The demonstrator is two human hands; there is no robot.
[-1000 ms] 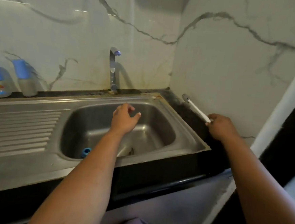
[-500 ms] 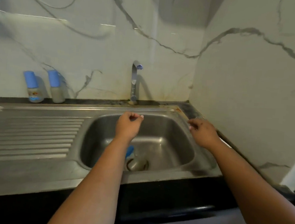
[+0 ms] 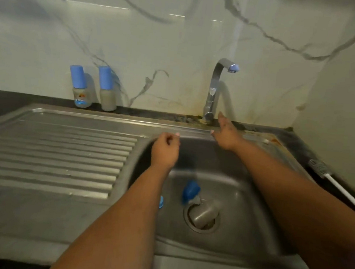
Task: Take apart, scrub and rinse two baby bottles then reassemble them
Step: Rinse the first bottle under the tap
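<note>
Reaching over the sink [image 3: 258,204] basin, the right hand [image 3: 225,134] has its fingers stretched out and holds nothing, its fingertips near the base of the faucet [image 3: 215,88] at the sink's back edge. The left hand [image 3: 165,150] hangs above the basin's left rim with fingers curled in and nothing in its grip. One baby bottle [image 3: 203,215] lies on its side across the drain at the basin bottom, a blue cap [image 3: 191,190] just beside its neck. Two capped bottles [image 3: 80,88] stand upright side by side at the back edge of the tabletop [image 3: 16,97], against the marble wall, behind the ribbed drainboard [image 3: 53,156]. A bottle brush [image 3: 322,169] lies along the tabletop's right edge.
</note>
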